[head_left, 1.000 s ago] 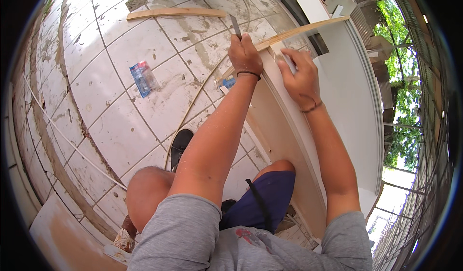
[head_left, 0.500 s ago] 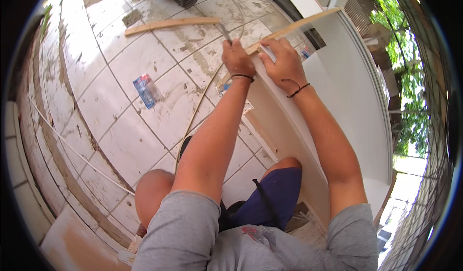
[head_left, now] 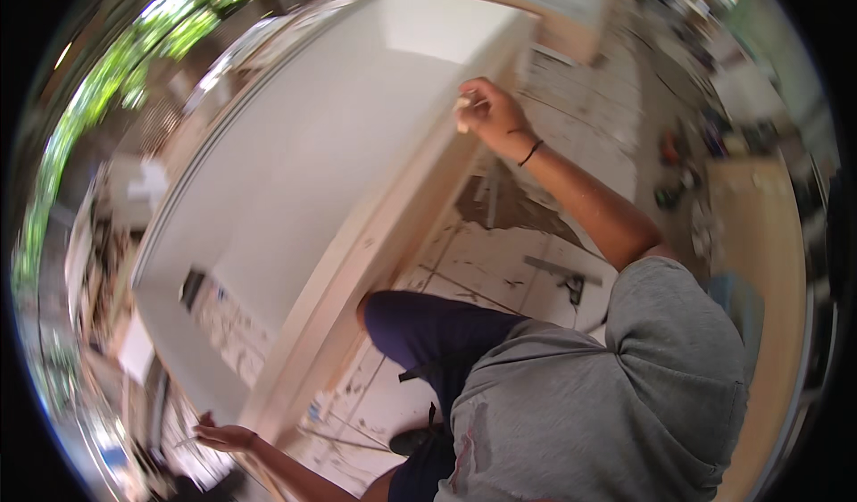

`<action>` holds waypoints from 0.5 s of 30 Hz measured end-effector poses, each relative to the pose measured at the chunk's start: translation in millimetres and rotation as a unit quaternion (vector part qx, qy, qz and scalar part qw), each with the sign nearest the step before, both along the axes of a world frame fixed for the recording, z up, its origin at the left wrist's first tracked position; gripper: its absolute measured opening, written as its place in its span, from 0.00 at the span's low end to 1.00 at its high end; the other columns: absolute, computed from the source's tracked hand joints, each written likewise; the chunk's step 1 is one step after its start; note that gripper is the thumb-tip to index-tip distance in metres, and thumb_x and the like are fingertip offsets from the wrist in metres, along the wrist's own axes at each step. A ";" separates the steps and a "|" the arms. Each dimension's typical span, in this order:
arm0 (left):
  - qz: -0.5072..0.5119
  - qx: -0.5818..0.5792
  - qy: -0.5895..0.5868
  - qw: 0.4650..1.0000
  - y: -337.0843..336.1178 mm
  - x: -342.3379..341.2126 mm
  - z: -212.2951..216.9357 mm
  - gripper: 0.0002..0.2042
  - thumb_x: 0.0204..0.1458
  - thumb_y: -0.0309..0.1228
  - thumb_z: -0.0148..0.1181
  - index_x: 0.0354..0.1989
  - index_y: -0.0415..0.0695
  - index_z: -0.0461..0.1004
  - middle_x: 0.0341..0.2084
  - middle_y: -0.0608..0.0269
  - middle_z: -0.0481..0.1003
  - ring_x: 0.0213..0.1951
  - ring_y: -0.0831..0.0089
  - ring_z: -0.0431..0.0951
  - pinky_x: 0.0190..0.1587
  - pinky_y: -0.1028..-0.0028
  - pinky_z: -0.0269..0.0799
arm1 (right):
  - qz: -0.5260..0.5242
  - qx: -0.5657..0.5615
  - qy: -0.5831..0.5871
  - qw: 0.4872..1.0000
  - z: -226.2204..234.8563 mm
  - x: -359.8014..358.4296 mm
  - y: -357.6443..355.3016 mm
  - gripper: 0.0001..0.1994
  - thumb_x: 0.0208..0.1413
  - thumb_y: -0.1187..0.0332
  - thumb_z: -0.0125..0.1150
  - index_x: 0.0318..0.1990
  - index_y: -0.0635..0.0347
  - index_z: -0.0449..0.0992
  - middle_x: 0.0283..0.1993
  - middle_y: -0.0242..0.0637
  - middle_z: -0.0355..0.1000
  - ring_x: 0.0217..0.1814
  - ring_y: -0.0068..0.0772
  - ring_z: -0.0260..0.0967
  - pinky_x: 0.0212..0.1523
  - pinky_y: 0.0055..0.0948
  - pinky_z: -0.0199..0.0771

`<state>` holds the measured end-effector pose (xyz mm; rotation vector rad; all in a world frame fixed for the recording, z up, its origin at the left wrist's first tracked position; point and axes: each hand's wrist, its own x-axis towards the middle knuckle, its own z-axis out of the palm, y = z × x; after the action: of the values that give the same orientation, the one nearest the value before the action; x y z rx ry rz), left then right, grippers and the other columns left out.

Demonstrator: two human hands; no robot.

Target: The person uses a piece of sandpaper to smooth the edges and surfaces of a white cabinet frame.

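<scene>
A long wooden cabinet frame point(head_left: 353, 234) with a white panel inside point(head_left: 295, 158) stretches from the lower left to the upper middle, next to my legs. My right hand point(head_left: 493, 120) is raised at the far end of its near rail, with fingers closed on a small pale piece that looks like wood point(head_left: 462, 114). My left hand point(head_left: 225, 437) is at the near end of the frame at lower left. Its fingers are bent around a thin greyish object point(head_left: 186, 441), blurred, whose kind I cannot make out.
On the tiled floor point(head_left: 464, 265) lies a grey bar-shaped tool with a dark handle point(head_left: 569, 279). A wooden board point(head_left: 768, 323) stands at the right. Another wooden cabinet piece point(head_left: 562, 29) is at the back. Scrap wood point(head_left: 112, 261) lies beyond the frame on the left.
My view has swung to the right along the frame. My hands, close together before at one end, are now far apart. The small pale piece now shows in my right hand.
</scene>
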<state>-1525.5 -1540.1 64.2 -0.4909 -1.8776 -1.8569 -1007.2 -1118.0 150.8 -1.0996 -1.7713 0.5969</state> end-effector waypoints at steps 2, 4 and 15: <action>-0.113 -0.157 -0.044 0.980 59.6 30.0 -3.2 0.22 0.63 0.46 0.42 0.32 0.34 0.67 0.26 0.55 0.71 0.31 0.68 0.71 0.41 0.70 0.68 | -0.148 0.016 -0.005 0.989 -4.5 113.7 6.4 0.15 0.49 0.63 0.62 0.44 0.56 0.73 0.27 0.35 0.71 0.30 0.31 0.69 0.34 0.30 0.71; -0.224 -0.220 -0.089 0.945 94.9 66.6 -19.4 0.25 0.63 0.48 0.42 0.30 0.34 0.68 0.23 0.54 0.73 0.27 0.67 0.72 0.35 0.69 0.70 | -0.262 0.027 -0.026 0.964 -31.9 213.9 -14.4 0.15 0.48 0.61 0.63 0.43 0.55 0.73 0.27 0.35 0.70 0.30 0.32 0.69 0.34 0.30 0.71; -0.252 -0.420 -0.063 0.870 107.9 104.1 -71.6 0.23 0.63 0.46 0.40 0.36 0.33 0.69 0.32 0.45 0.75 0.34 0.53 0.75 0.38 0.60 0.70 | -0.744 0.010 -0.409 0.528 -49.0 699.0 -370.7 0.19 0.51 0.50 0.56 0.41 0.54 0.75 0.41 0.39 0.74 0.44 0.39 0.72 0.44 0.34 0.71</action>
<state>-1421.5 -1432.2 -7.5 -1.2633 -2.8192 -1.2268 -308.2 -1488.7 101.8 -2.5150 -0.6971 -1.1861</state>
